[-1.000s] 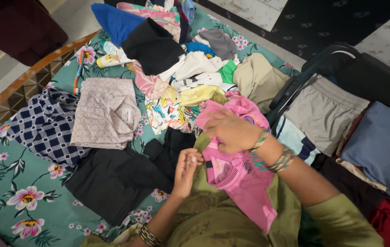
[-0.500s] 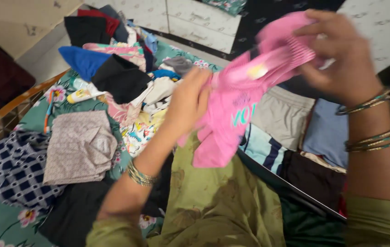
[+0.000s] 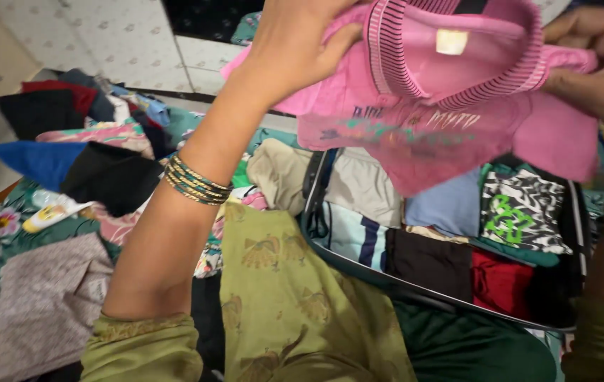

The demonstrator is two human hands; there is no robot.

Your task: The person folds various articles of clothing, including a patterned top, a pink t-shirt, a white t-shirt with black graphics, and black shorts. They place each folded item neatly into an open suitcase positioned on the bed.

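I hold a small pink shirt with a striped collar up in the air in front of me. My left hand grips its left shoulder, and my right hand grips its right shoulder near the frame's edge. The shirt hangs spread out, collar upward, with its print facing me. Below it lies an open suitcase packed with folded clothes in grey, blue, black, red and a black-and-white print. Green bangles circle my left wrist.
Loose and folded clothes cover the flowered green bedspread at left, with a folded beige patterned cloth nearest me. An olive-green garment lies over my lap. A tiled wall stands behind.
I have raised the pink shirt from my lap up to eye level and spread it out by the shoulders. The view has tilted up, and the suitcase shows beneath it.
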